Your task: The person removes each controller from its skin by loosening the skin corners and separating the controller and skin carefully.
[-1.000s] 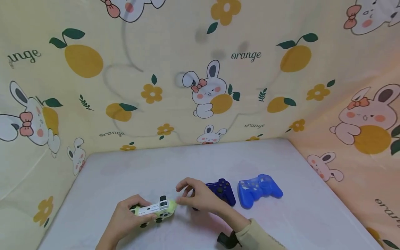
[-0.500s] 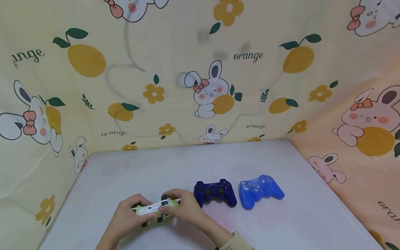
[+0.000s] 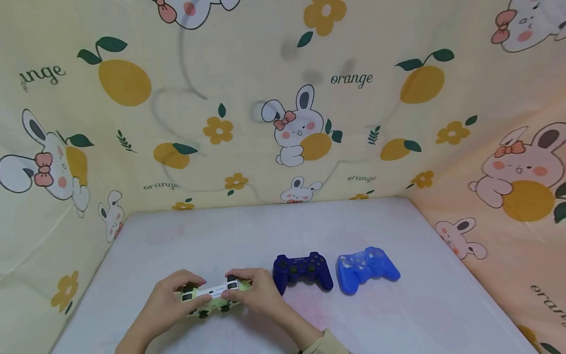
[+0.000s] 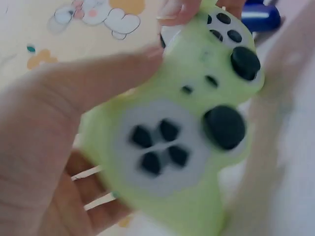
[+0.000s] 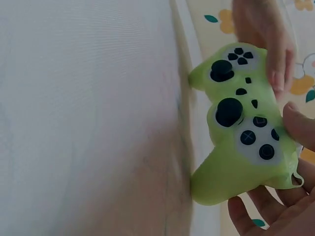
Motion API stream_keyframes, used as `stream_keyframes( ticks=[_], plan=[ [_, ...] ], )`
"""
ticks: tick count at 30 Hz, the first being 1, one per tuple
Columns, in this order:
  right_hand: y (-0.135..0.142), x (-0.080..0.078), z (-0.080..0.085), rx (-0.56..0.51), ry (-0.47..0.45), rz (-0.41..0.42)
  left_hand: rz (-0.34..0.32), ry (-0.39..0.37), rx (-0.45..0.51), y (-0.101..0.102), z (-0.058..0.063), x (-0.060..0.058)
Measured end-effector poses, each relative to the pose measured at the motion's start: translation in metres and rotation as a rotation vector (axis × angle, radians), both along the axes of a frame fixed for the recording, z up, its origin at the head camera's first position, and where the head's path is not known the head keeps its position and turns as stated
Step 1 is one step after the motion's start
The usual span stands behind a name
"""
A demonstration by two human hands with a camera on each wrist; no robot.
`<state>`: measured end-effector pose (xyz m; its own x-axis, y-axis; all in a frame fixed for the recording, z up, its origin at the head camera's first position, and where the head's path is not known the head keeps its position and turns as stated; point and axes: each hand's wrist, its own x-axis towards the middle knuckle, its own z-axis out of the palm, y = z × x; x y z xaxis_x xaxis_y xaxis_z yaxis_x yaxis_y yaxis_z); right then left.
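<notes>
A white game controller [image 3: 211,292] in a pale green silicone sleeve [image 5: 231,174] is held between both hands, its shoulder-button edge facing up in the head view. My left hand [image 3: 165,302] grips its left end, thumb along the top edge and other fingers behind, as the left wrist view shows. At the opposite end, my right hand [image 3: 261,295] pinches the sleeved controller between thumb and fingers. A small loop [image 5: 298,180] sticks out of the sleeve beside the right fingers. Black sticks and buttons show through openings in the sleeve's front.
Just right of my right hand lies a dark blue controller [image 3: 302,271], face up. Further right rests a bright blue controller-shaped sleeve [image 3: 367,269]. Both are on the white table [image 3: 353,324], enclosed by patterned cloth walls [image 3: 247,59].
My right hand has come left onto the controller's right end, uncovering the dark blue controller. My left hand has shifted slightly left, and the left shoulder buttons now show.
</notes>
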<state>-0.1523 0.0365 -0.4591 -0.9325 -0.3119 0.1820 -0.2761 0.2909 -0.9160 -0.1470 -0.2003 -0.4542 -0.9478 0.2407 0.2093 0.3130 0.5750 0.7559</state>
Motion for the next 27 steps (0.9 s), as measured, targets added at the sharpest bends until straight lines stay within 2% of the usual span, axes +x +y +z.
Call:
stream_keyframes(
  ticks=[3, 6, 8, 9, 12, 16, 19, 22, 27],
  plan=[
    [-0.001, 0.000, 0.000, 0.009, 0.001, -0.006, 0.070, 0.119, -0.245, -0.001, 0.016, 0.007],
    [0.000, 0.000, 0.000, 0.011, 0.009, -0.009, 0.113, 0.214, -0.496, 0.006, 0.033, 0.014],
    [0.000, -0.001, 0.000, 0.005, 0.016, -0.006, 0.111, 0.258, -0.600, 0.012, 0.041, 0.017],
    [0.000, -0.001, 0.000, 0.000, 0.020, -0.001, 0.100, 0.270, -0.621, 0.014, 0.043, 0.018],
    [-0.001, -0.002, -0.001, -0.002, 0.022, 0.005, 0.018, 0.208, -0.599, 0.012, 0.046, 0.014],
    [-0.001, -0.001, -0.003, 0.009, 0.031, 0.006, -0.202, 0.058, -0.419, -0.005, 0.042, 0.000],
    [-0.001, -0.001, -0.005, 0.009, 0.035, 0.012, -0.340, 0.013, -0.306, -0.016, 0.040, -0.008],
    [-0.001, -0.002, -0.004, 0.010, 0.026, 0.009, -0.391, 0.000, -0.266, -0.020, 0.041, -0.012],
    [0.000, -0.003, -0.002, 0.025, 0.030, -0.001, -0.401, -0.025, -0.280, -0.018, 0.043, -0.017]
  ],
)
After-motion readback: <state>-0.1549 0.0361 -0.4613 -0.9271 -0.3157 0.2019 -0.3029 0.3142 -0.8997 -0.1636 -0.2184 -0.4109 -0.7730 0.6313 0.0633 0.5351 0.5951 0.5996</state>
